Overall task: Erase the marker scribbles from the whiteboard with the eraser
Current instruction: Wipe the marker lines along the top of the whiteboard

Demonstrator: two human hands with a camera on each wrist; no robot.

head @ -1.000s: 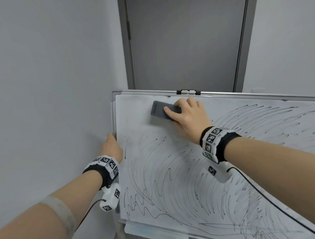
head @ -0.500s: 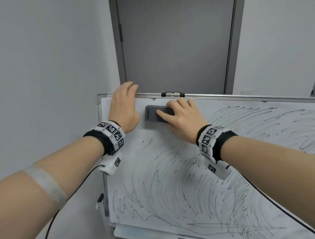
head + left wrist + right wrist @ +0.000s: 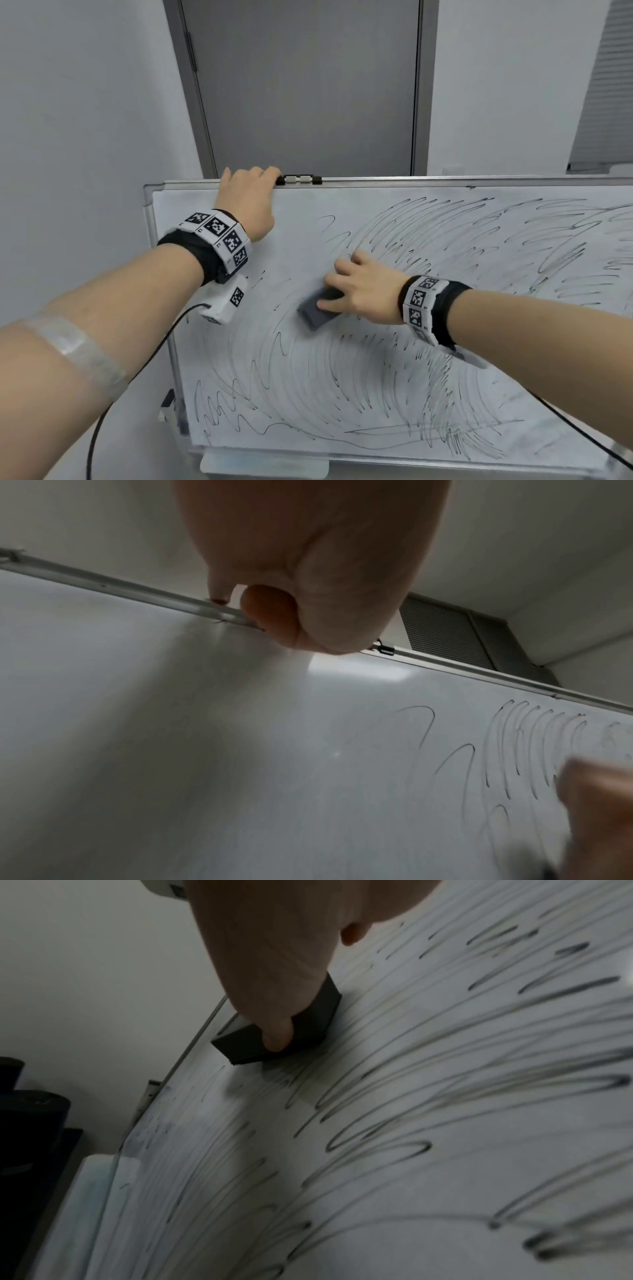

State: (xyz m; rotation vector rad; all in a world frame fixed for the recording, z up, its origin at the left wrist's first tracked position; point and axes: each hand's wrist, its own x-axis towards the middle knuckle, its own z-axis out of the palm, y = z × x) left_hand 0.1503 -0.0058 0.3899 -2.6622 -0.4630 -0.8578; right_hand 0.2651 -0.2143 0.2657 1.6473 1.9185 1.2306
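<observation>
- A person's right hand (image 3: pixel 363 291) grips a dark grey eraser (image 3: pixel 315 313) and presses it flat against a whiteboard (image 3: pixel 445 342), thumb on the eraser's near side and fingers curled over the far side.
- The right wrist view shows the thumb (image 3: pixel 277 1039) clamped on the eraser's (image 3: pixel 246 1042) long edge, the block lying flat on the board surface near its left frame.
- The eraser sits tilted, in the left-centre part of the board, at the edge of a dense fan of black marker scribbles (image 3: pixel 394 359) that sweeps across the middle and right of the whiteboard.
- The upper-left part of the board, above and left of the eraser, is mostly wiped, with only a faint grey haze and a few stray loops.
- The left hand (image 3: pixel 250 202) holds the top rail of the board, fingers hooked over the metal frame (image 3: pixel 445 179) just beside a small black-and-silver clip (image 3: pixel 298 179).
- In the left wrist view the thumb (image 3: pixel 270 615) lies against the front of the frame (image 3: pixel 479 674).
- Both wrists carry black bands with black-and-white square markers, and cables trail from them.
- A grey door (image 3: pixel 305 85) stands shut behind the board.
</observation>
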